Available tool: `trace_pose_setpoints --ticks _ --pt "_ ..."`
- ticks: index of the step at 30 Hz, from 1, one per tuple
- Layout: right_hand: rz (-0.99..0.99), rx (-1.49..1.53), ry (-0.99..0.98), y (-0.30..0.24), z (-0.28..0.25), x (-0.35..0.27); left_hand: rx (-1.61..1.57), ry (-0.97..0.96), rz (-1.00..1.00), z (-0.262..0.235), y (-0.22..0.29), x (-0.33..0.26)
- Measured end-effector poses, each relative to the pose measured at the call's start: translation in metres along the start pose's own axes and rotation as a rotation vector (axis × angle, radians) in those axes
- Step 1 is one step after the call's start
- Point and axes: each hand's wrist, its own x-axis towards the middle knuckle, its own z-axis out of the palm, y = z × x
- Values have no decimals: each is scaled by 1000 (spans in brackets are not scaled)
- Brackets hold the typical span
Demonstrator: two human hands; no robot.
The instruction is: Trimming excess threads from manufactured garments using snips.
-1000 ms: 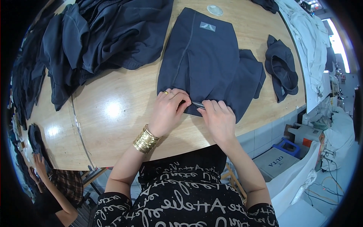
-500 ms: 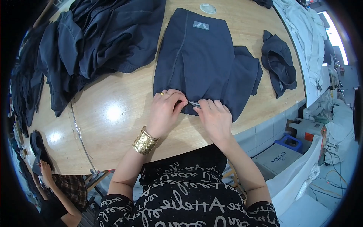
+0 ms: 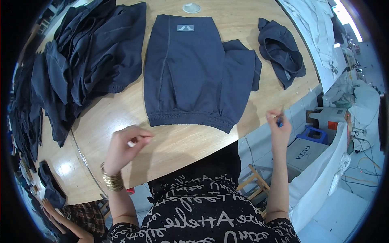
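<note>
One counter (image 3: 170, 150) bears the dark garment (image 3: 194, 73) flat, its gathered hem (image 3: 190, 118) now uncovered: left hand (image 3: 124, 147) and right hand (image 3: 279, 131) have withdrawn, apparently pausing work there. Right fingers grasp a blurred blue tool (image 3: 279, 122); whether the curled left fingers hold anything is unclear.

head | left of two fisheyes, head-worn | looks down, upright | near, above wooden table (image 3: 182, 141)

Dark folded clothing (image 3: 194, 73): cloth, matt, mostly smooth. Its bottom edge (image 3: 190, 118): bunched cloth, bumpy. Table (image 3: 174, 150): looks like wood, smooth, glossy, shines in spots. Bracelet (image 3: 112, 182): gold-coloured metal, very shiny. Big clothes pile (image 3: 93, 56): matt cloth, wrinkly. Blue frame (image 3: 313, 133): plastic-looking, smooth.
</note>
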Motion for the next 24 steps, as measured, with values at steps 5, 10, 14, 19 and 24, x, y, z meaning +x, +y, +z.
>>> trace_pose_setpoints --ticks 5,10,14,19,24 --pt "25 -26 -126 17 12 -29 16 59 420 74 35 43" --pt "50 -2 -134 23 11 -39 -53 3 174 112 45 48" --pt "-184 97 -179 -3 26 -41 -874 -570 -367 125 40 39" --pt "-303 213 -308 -20 72 -39 -1455 -64 -530 146 40 38" --pt "-229 289 -491 -25 71 -44 -1534 -7 -494 142 52 58"
